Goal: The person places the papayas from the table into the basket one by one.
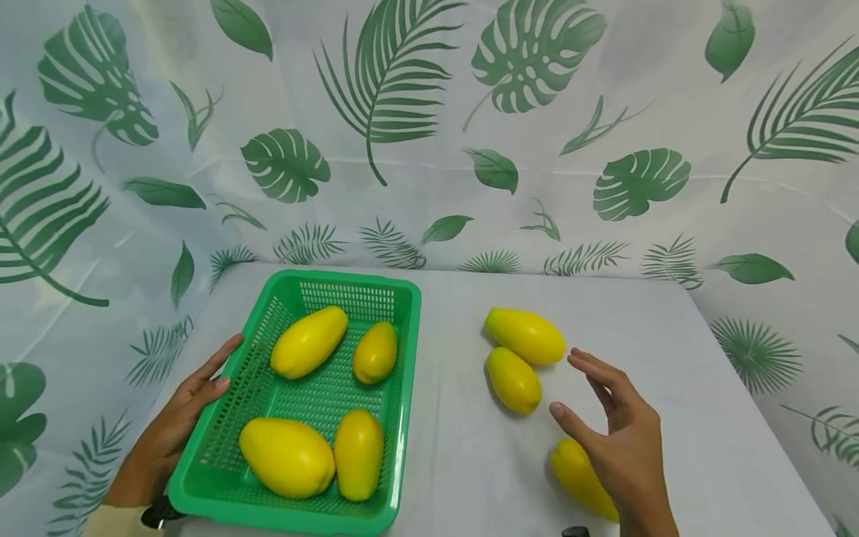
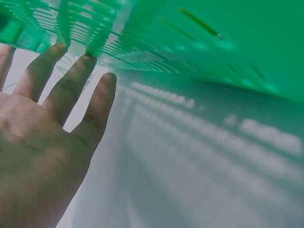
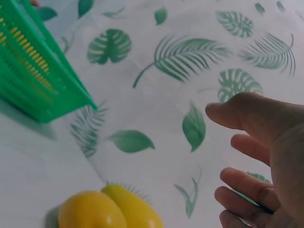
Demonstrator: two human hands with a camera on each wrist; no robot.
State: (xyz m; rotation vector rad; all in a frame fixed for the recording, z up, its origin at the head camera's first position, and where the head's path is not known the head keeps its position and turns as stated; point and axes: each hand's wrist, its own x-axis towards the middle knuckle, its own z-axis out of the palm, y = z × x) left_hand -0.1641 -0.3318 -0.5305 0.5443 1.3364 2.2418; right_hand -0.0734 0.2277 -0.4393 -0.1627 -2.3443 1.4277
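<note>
A green slotted plastic basket (image 1: pixel 408 373) holds several smooth yellow papaya-like fruits, among them a large one (image 1: pixel 287 457) at the near left and a smaller one (image 1: pixel 375 353) at the far right. My left hand (image 1: pixel 177 421) is at the basket's left side; in the left wrist view its fingers (image 2: pixel 71 90) are spread and extended, tips against the slotted wall (image 2: pixel 95 28). My right hand (image 1: pixel 624 440) hovers right of two touching fruits, a longer one (image 1: pixel 526 335) and a shorter one (image 1: pixel 514 380), thumb and fingers apart around nothing. Another fruit (image 1: pixel 580 477) lies partly hidden beneath that hand.
White cloth covers the table (image 1: pixel 456 462). A leaf-printed white sheet (image 1: pixel 429 201) hangs behind and at both sides. A small dark object (image 1: pixel 575 532) shows at the bottom edge, too cut off to identify. A dark band (image 1: pixel 159 513) circles the left wrist.
</note>
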